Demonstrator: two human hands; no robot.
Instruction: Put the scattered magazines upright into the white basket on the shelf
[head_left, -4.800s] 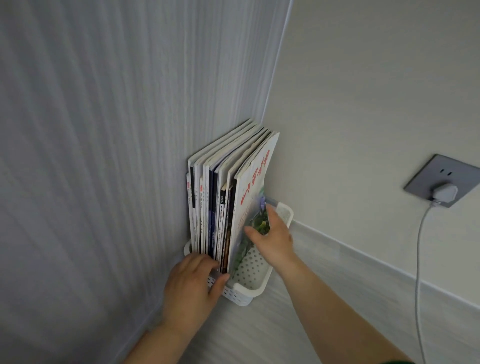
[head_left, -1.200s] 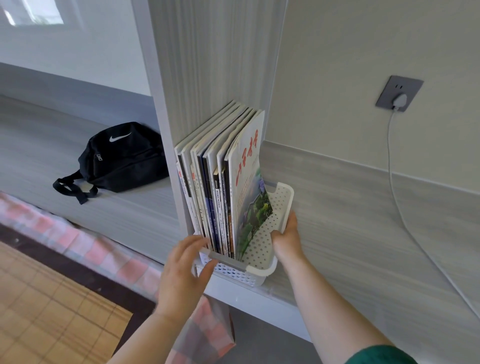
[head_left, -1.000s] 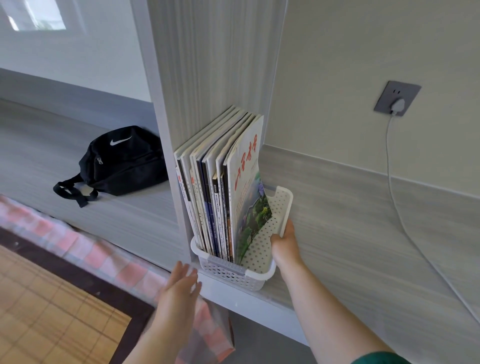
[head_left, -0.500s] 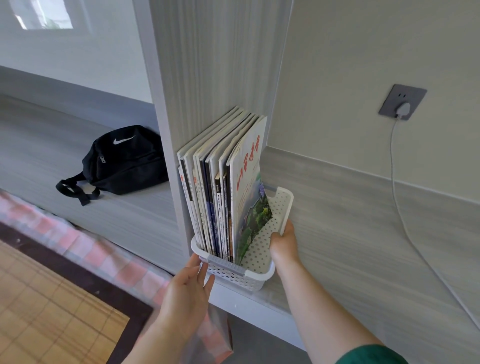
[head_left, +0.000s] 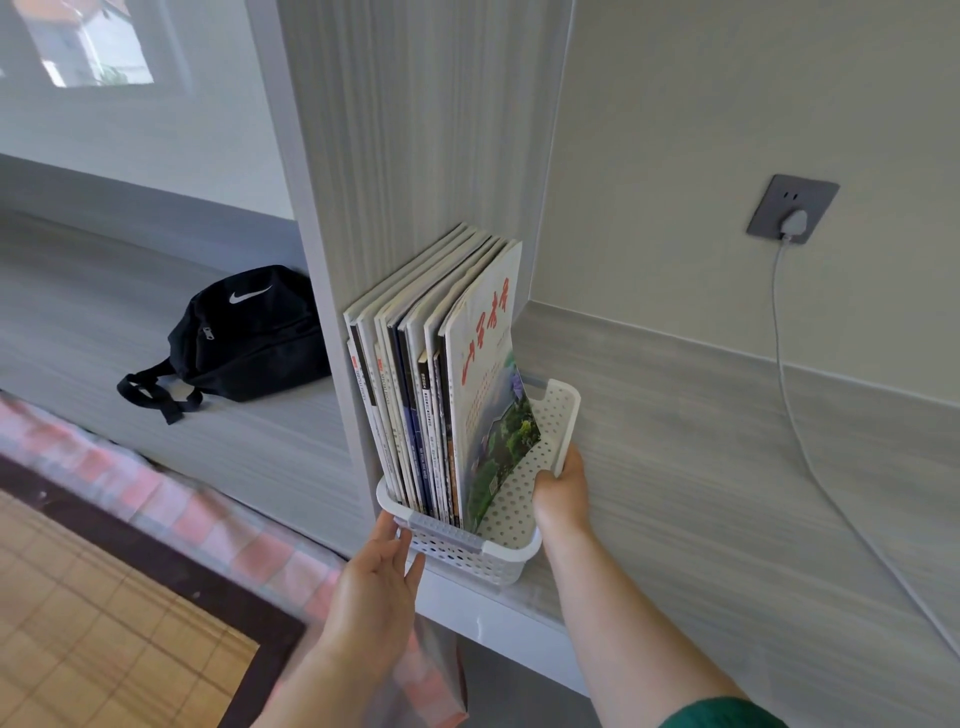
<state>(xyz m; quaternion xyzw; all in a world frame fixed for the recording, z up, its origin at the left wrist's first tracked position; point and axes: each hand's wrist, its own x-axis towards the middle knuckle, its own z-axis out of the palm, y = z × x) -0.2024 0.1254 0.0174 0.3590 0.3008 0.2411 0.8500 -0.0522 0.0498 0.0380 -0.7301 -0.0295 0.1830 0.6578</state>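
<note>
magazines (head_left: 447, 374) upright in basket (head_left: 467, 556), bottoms hidden | left hand (head_left: 376, 577) flat on basket front corner | right hand (head_left: 563, 493) grips its right rim, fingertips hidden | black bag (head_left: 249, 332) mid-left, cable (head_left: 795, 415) right

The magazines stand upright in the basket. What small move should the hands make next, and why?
Probably push the white basket deeper onto the shelf. It sits at the shelf's front edge with the magazines upright inside; the right hand grips its right wall and the left hand touches its front corner, ready to push.
</note>
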